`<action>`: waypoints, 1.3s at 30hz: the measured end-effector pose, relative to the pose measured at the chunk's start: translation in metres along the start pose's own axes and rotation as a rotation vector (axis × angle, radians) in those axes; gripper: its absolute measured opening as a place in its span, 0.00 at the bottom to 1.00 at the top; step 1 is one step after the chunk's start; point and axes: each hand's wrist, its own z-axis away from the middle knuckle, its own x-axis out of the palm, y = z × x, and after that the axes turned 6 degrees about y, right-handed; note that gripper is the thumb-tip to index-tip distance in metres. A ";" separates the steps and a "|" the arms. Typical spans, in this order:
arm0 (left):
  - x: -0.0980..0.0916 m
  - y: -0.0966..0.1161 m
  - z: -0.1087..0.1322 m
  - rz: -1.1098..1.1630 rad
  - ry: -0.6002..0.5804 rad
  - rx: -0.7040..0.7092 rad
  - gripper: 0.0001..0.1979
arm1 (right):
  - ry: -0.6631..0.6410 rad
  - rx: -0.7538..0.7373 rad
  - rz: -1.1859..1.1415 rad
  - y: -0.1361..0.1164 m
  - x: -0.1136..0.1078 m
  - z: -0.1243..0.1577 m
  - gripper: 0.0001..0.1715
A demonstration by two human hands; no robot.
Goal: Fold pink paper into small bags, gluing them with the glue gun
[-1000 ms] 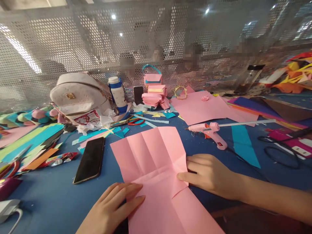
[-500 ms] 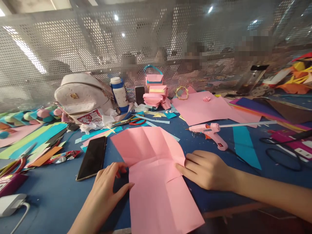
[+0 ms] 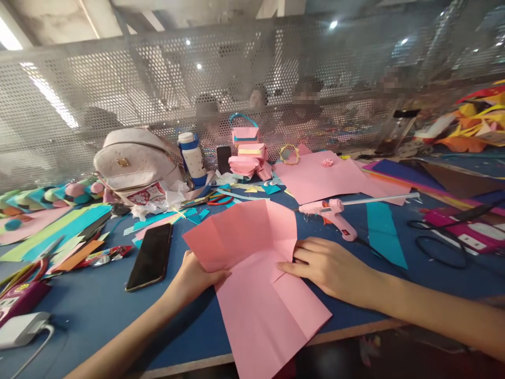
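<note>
A creased pink paper sheet [image 3: 256,273] lies on the blue table [image 3: 98,310] in front of me, its near corner hanging over the table edge. My left hand [image 3: 197,276] grips the sheet's left edge, thumb on top, and lifts the far half off the table. My right hand [image 3: 329,268] presses its fingertips on the sheet's right edge at the cross fold, fingers curled.
A black phone [image 3: 150,256] lies left of the sheet. A pink glue gun [image 3: 333,213] and black scissors [image 3: 445,245] lie to the right. A beige backpack [image 3: 136,164], a bottle [image 3: 190,153], folded pink paper pieces [image 3: 248,155] and coloured paper scraps crowd the back. A white charger [image 3: 19,330] sits near left.
My left hand moved from flat beside the sheet to gripping its left edge, raising the far half. The sheet slid toward the table edge. The right hand stayed on the right edge.
</note>
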 end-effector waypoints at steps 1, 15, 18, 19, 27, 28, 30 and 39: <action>0.001 0.001 0.003 -0.018 0.028 0.010 0.15 | 0.005 0.099 -0.131 0.000 -0.006 0.002 0.25; 0.001 0.004 0.003 -0.099 0.067 0.070 0.09 | -0.109 0.526 -0.829 0.003 0.006 -0.019 0.25; 0.005 -0.002 0.008 -0.096 0.077 0.050 0.17 | -0.137 0.467 -0.837 0.006 0.011 -0.022 0.20; 0.006 -0.002 0.010 -0.109 0.066 0.042 0.18 | -0.138 0.451 -0.850 0.007 0.012 -0.022 0.20; 0.007 0.007 0.019 -0.029 0.025 -0.011 0.17 | -0.101 0.350 -0.841 0.009 0.014 -0.018 0.15; 0.007 0.009 0.019 -0.045 0.039 -0.004 0.15 | -0.091 0.322 -0.828 0.009 0.013 -0.018 0.13; 0.005 0.015 0.019 -0.116 0.015 0.052 0.09 | -0.097 0.253 -0.826 0.011 0.012 -0.021 0.13; 0.001 0.018 0.016 -0.288 -0.130 0.286 0.10 | -0.229 0.224 -0.810 0.026 0.018 -0.026 0.18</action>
